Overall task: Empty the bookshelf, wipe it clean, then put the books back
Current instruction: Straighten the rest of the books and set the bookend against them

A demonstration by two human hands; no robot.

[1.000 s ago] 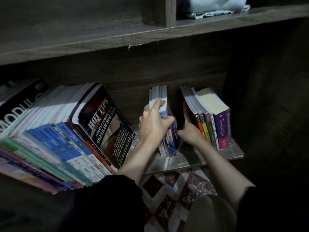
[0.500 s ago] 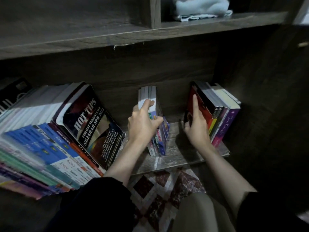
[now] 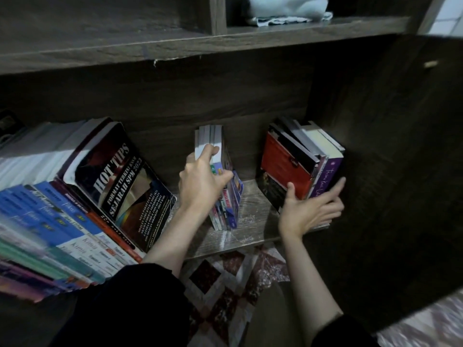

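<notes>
On the wooden shelf board (image 3: 250, 221) a small upright bundle of thin books (image 3: 226, 196) stands in the middle, and my left hand (image 3: 201, 186) grips it from the left with the thumb over its top edge. At the right end a group of books (image 3: 300, 166) with a red cover and a purple spine leans against the side wall. My right hand (image 3: 309, 209) clasps the bottom of this group, thumb on the red cover and fingers spread over the spines. A large leaning row of books (image 3: 75, 204), fronted by a black "HOT TIPS" cover, fills the left.
A pale folded cloth (image 3: 288, 8) lies on the upper shelf (image 3: 175, 46) right of a vertical divider. The dark cabinet side wall (image 3: 388, 171) closes the right end. Below the shelf lies a patterned mat (image 3: 225, 284), and my knees are above it.
My right hand has pushed the right group of books further right against the side wall and slid down to their bottom edge. My left hand keeps its hold on the middle bundle.
</notes>
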